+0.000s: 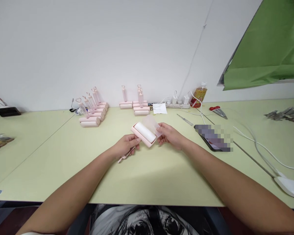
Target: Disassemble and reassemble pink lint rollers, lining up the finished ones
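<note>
My left hand is closed around the handle of a pink lint roller, just above the table. Its white roll faces up inside a pink housing, and the handle's end sticks out below my fingers. Between the thumb and fingers of my right hand is a thin, translucent pale-pink sheet. This sheet lies along the upper right side of the roll; I cannot tell whether it is attached there. More pink lint rollers stand with handles up at the back, one group at left and another in the middle.
A phone, a screwdriver and red-handled pliers lie to the right. A power strip, a white paper and a drink bottle are along the wall. White cables cross the right side.
</note>
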`<state>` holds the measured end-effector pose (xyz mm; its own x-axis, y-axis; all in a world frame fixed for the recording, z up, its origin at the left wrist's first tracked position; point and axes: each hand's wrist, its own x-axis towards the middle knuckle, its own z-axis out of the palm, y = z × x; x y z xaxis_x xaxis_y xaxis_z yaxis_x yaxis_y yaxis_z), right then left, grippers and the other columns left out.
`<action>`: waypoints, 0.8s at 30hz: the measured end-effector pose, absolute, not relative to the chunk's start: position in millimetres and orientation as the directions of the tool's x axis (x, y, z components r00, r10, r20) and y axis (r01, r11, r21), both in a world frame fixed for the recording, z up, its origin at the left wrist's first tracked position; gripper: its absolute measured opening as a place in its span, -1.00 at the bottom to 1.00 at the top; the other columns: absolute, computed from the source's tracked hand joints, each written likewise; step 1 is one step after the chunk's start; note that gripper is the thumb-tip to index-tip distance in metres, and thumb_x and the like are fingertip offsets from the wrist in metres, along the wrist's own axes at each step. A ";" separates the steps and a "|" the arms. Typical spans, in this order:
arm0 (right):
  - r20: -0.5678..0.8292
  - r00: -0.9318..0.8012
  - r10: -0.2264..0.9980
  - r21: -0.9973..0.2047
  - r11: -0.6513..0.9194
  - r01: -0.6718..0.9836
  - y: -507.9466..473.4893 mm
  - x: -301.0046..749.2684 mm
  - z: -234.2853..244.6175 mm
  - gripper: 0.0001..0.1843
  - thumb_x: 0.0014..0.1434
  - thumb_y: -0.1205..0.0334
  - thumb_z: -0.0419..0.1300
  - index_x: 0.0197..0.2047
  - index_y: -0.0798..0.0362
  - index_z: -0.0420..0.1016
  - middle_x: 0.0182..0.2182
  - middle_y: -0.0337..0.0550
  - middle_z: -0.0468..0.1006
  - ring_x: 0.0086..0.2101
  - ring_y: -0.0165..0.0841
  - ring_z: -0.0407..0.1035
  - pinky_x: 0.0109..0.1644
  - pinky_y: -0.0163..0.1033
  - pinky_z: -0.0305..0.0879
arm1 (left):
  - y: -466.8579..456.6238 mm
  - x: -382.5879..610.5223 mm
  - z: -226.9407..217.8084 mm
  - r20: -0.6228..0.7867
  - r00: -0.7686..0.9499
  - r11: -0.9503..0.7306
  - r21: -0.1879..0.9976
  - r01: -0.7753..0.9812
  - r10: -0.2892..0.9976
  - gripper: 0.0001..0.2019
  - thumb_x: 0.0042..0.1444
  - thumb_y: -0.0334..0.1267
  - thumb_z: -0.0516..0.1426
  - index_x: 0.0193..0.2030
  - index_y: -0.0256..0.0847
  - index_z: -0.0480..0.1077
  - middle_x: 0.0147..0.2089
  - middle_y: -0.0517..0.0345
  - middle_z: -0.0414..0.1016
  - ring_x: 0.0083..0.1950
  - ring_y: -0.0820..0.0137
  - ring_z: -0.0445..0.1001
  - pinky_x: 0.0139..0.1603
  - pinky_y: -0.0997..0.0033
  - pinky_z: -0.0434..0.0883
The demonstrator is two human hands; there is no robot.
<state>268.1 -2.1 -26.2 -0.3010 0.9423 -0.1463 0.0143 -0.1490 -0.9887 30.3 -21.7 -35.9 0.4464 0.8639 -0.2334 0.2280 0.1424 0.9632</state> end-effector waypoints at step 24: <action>-0.071 -0.269 0.960 -0.997 -0.059 0.052 -0.1 265.0 -35.3 -0.76 0.16 0.11 0.20 -0.16 0.01 0.30 -0.50 -0.26 0.43 -0.53 -0.42 0.33 -0.54 -0.34 0.37 | -18.3 28.4 -44.7 -0.190 0.472 0.113 0.976 0.186 0.861 -0.64 0.07 0.07 0.17 -0.34 -0.23 0.33 -0.46 0.19 0.39 -0.62 0.58 0.26 -0.71 0.61 0.14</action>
